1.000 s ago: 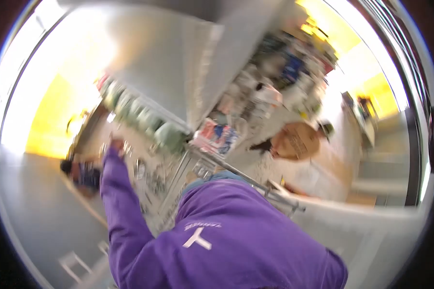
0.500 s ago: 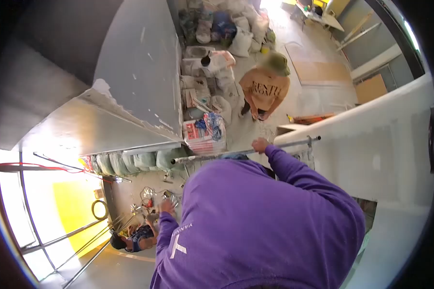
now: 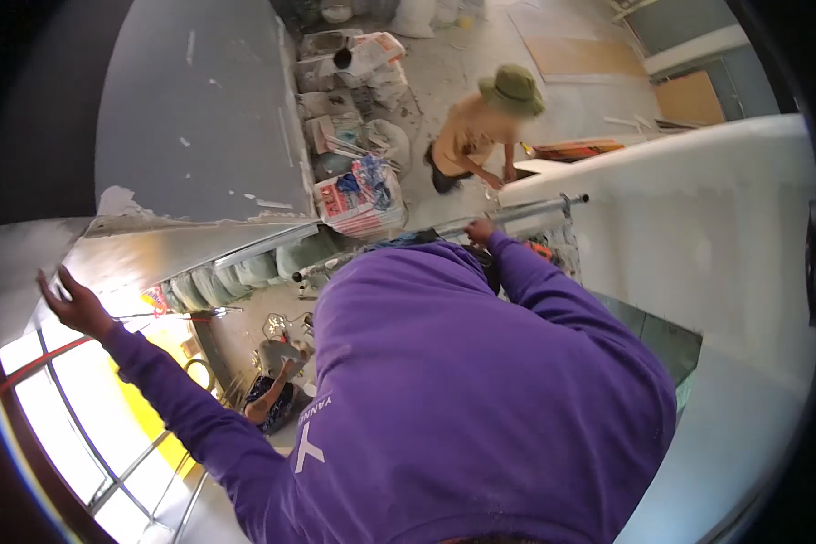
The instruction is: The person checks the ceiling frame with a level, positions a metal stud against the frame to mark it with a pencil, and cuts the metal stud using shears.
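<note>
My right hand (image 3: pixel 480 230) is closed around a metal pipe (image 3: pixel 530 210), which runs crosswise in front of my purple-clad torso. My left hand (image 3: pixel 77 306) reaches far out to the left, its fingers spread and holding nothing that I can see. Behind it is the pale underside of a wall or beam (image 3: pixel 145 249) with a rough plaster edge. Whether the left fingertips touch that surface, I cannot tell. My torso covers the middle of the pipe, and its left end (image 3: pixel 299 276) shows beyond my side.
Below, a person in a tan shirt and green hat (image 3: pixel 480 127) bends near a white panel (image 3: pixel 689 208). Another person (image 3: pixel 272 399) works low at left. Stacked bags and buckets (image 3: pixel 363 195) line the grey wall (image 3: pixel 199 109). A window frame (image 3: pixel 82 435) stands at far left.
My left arm has swung up and outward to the left from low beside my body. My right hand stays on the pipe. The person in tan has turned and leaned toward the panel.
</note>
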{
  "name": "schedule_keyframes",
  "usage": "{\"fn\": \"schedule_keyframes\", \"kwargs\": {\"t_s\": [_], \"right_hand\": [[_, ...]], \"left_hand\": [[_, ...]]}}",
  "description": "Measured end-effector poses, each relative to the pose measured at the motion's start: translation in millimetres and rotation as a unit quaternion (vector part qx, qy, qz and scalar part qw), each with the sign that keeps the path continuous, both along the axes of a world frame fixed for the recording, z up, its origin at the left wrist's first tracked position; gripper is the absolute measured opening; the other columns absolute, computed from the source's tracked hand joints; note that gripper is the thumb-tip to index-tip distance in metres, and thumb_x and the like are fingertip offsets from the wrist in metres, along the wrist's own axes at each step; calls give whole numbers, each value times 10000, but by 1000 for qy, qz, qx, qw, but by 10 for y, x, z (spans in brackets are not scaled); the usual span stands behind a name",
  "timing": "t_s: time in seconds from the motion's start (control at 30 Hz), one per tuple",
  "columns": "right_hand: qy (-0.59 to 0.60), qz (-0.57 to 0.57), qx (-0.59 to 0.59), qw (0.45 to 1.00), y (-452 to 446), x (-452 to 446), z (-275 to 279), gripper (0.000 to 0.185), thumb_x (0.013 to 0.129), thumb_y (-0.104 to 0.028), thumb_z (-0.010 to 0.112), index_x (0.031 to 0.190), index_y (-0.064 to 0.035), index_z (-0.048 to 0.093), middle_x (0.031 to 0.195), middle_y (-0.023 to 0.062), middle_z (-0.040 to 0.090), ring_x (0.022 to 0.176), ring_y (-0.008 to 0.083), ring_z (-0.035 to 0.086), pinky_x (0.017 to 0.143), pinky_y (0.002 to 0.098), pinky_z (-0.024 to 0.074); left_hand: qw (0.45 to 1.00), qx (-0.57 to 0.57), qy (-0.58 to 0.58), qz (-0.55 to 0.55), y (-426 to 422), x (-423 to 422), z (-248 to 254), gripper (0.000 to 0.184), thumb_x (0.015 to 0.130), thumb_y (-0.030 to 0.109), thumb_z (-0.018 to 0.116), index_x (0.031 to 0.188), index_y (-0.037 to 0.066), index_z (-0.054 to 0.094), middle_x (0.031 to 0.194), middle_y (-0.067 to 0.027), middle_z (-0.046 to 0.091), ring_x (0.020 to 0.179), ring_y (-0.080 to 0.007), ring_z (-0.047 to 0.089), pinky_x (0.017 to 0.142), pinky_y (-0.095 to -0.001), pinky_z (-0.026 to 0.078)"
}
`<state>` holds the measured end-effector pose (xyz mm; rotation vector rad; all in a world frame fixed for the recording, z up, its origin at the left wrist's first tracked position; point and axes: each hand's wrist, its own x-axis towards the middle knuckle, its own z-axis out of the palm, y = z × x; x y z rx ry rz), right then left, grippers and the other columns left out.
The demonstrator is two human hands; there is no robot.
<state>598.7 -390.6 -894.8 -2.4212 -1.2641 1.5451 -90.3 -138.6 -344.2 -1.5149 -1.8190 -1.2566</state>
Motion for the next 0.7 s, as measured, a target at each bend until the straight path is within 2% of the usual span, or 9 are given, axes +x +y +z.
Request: {"fn": "schedule_keyframes", "kwargs": {"t_s": [0.17,0.27,0.3,0.33,0.37,0.43,0.47,0.6,0.7], "right_hand": [[-82,257,146,952,-166,220,-137,406,889,-422,597,840,-41,729,825,153,721,749,322,684,706,460,531],[-142,392,118,901,-177,384,-682,244,873,-296,608,983,-116,729,1014,239,673,962,399,653,795,529,530],[-74,161,138,974,-277,423,-1199,236,847,-266,627,1013,-132,727,1044,260,654,1004,412,635,790,537,532],[-103,297,125,941,-173,428,-1009,248,836,-255,636,1027,-125,726,1044,261,659,925,409,656,756,538,536],[18,-29,107,994,-194,355,-1248,226,821,-264,631,963,-122,734,960,246,679,826,401,673,705,525,541],[-136,460,91,873,51,280,-671,348,787,-408,658,951,-116,751,1000,189,719,941,402,691,828,497,540],[-147,495,71,853,215,272,-585,340,798,-383,646,1004,-130,742,994,170,728,948,378,700,817,479,550],[-117,539,26,833,561,118,-508,309,842,-361,617,1030,-151,744,1071,115,728,1007,320,698,808,466,542],[36,349,6,936,916,195,-959,311,824,-373,654,994,-132,753,1000,128,739,929,340,712,787,480,548]], "left_hand": [[952,203,222,-59,781,189,1329,664,885,453,734,1329,1,537,1357,-244,499,1294,-397,467,1096,-501,375],[918,242,307,65,962,361,1768,783,882,569,665,1474,127,409,1522,-298,292,1430,-504,243,1115,-654,268],[916,246,306,83,1070,353,1863,781,898,562,638,1500,140,375,1532,-303,271,1440,-502,224,1111,-652,268],[911,246,320,82,1122,348,1964,778,912,560,610,1520,155,345,1547,-301,253,1449,-493,216,1110,-651,257],[918,198,314,143,1138,393,2047,767,926,544,592,1533,164,317,1554,-300,242,1458,-485,202,1114,-642,244],[936,185,268,132,1312,357,2133,753,929,460,601,1550,183,276,1553,-309,227,1460,-477,205,1120,-630,241],[933,204,270,126,1388,330,2136,740,929,412,606,1550,174,281,1551,-314,222,1455,-473,222,1125,-614,249],[923,266,273,59,1468,289,2125,621,958,319,582,1510,127,375,1548,-316,240,1435,-477,276,1122,-569,307],[938,226,248,86,1457,238,2091,587,950,283,585,1489,124,415,1552,-315,242,1446,-484,248,1134,-570,285]]}}
